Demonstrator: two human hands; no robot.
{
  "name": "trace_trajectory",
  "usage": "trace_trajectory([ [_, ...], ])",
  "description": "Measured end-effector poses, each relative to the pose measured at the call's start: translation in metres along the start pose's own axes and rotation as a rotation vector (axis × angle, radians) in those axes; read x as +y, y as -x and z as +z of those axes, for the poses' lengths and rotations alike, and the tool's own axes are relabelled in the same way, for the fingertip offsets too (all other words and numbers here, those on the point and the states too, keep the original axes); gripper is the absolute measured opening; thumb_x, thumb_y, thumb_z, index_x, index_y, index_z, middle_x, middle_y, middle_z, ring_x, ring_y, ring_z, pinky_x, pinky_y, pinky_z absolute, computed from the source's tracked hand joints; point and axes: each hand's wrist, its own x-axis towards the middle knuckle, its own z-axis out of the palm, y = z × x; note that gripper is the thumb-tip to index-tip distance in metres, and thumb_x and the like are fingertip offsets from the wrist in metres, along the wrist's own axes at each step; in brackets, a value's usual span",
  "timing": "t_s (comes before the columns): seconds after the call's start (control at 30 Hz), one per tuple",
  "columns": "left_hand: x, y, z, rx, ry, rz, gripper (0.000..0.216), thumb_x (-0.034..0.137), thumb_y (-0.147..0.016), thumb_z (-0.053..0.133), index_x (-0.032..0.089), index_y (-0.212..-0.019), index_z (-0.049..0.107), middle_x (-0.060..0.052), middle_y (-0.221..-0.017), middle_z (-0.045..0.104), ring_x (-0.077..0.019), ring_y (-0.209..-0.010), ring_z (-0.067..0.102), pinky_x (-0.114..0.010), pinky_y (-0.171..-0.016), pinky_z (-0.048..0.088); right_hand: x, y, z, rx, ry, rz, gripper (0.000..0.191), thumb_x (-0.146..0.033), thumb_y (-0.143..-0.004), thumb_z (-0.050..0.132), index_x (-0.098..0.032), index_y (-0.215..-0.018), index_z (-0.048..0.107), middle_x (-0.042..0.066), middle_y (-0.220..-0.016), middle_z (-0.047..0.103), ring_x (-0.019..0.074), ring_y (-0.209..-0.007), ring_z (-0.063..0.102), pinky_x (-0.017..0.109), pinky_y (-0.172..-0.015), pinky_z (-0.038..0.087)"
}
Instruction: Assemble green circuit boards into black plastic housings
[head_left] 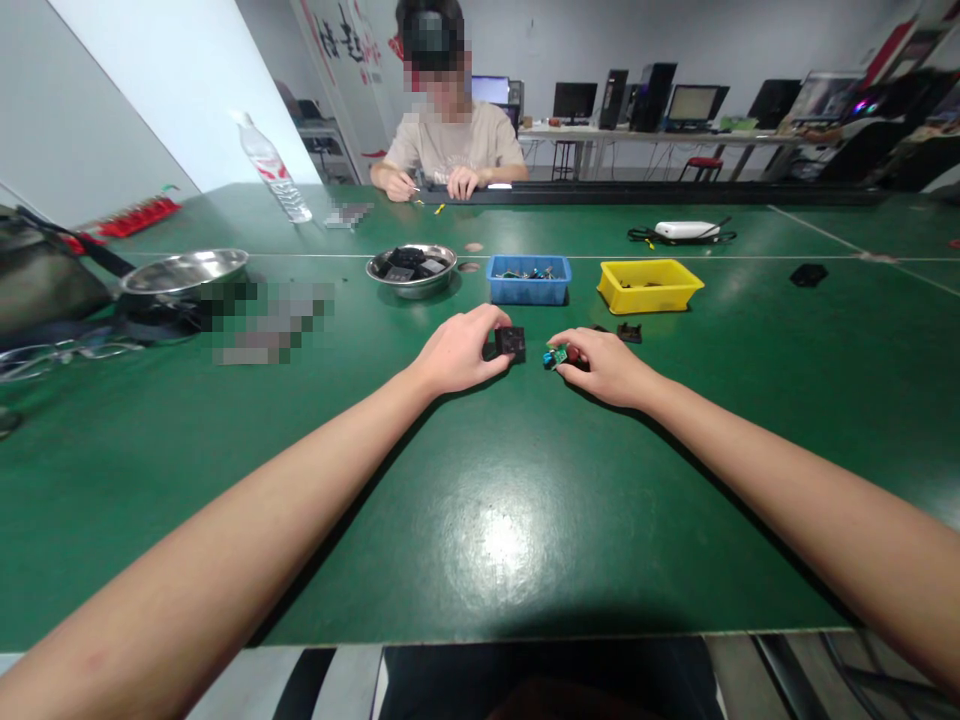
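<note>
My left hand (466,350) grips a small black plastic housing (511,343) between thumb and fingers, just above or on the green table (360,500). Across a short gap, my right hand (602,366) pinches a small green circuit board (556,356) with a blue part at its left end. Past my right fingers lies a dark plastic piece (630,333). Beyond the hands stand a blue bin (529,291) with small metallic parts and a yellow bin (651,297) with a few dark pieces inside. A steel bowl (412,289) of black plastic parts sits to their left.
Another steel bowl (184,272), eyeglasses (71,352) and a bag (45,275) are at the left. A water bottle (274,170) stands farther back. A person (454,140) works across the table. A white corded device (686,231) and a black piece (809,275) lie right.
</note>
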Motion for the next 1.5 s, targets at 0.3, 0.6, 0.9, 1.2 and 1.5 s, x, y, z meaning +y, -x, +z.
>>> trace_trajectory([
  [0.3,-0.0012,-0.0017,-0.0001,-0.011,0.002,-0.006,0.033,0.04,-0.086,0.064,0.018,-0.11,0.063,-0.007,-0.098,0.071,-0.024,-0.086,0.068,-0.036,-0.083,0.053,-0.0011,0.0004,-0.0011,-0.008,-0.004,0.006,0.028,-0.019,-0.087,0.066,-0.017,-0.115,0.07,0.005,-0.086,0.067,0.0194,-0.077,0.057,0.032,-0.076,0.044],
  [0.6,0.0006,-0.001,-0.0009,-0.015,-0.02,-0.002,0.031,0.04,-0.088,0.064,0.019,-0.111,0.063,-0.005,-0.093,0.072,-0.0227,-0.082,0.07,-0.034,-0.079,0.051,-0.0012,0.0002,-0.0007,-0.003,-0.012,-0.001,0.027,-0.019,-0.086,0.066,-0.019,-0.113,0.07,0.004,-0.087,0.067,0.0193,-0.076,0.057,0.032,-0.076,0.044],
  [0.9,-0.0008,-0.001,0.0009,-0.019,-0.026,0.004,0.033,0.04,-0.089,0.063,0.019,-0.113,0.063,-0.005,-0.091,0.072,-0.0233,-0.082,0.07,-0.034,-0.078,0.051,-0.0006,-0.0001,-0.0006,-0.006,-0.013,-0.001,0.029,-0.019,-0.086,0.066,-0.017,-0.115,0.069,0.004,-0.086,0.066,0.0186,-0.075,0.056,0.031,-0.075,0.043],
  [1.2,0.0,-0.0012,-0.0011,-0.037,-0.028,-0.007,0.033,0.041,-0.088,0.063,0.019,-0.113,0.063,-0.005,-0.092,0.073,-0.024,-0.082,0.071,-0.035,-0.078,0.051,-0.0008,-0.0003,0.0001,-0.001,-0.018,0.003,0.028,-0.018,-0.086,0.068,-0.018,-0.114,0.069,0.003,-0.085,0.066,0.0186,-0.075,0.056,0.031,-0.075,0.043],
  [1.5,-0.0036,-0.001,0.0011,-0.088,0.008,-0.001,0.037,0.045,-0.09,0.061,0.021,-0.118,0.06,-0.006,-0.094,0.073,-0.0247,-0.085,0.07,-0.036,-0.08,0.052,0.0005,-0.0015,0.002,0.009,-0.006,0.005,0.024,-0.022,-0.09,0.067,-0.019,-0.113,0.07,0.005,-0.089,0.066,0.0197,-0.078,0.057,0.032,-0.078,0.045],
])
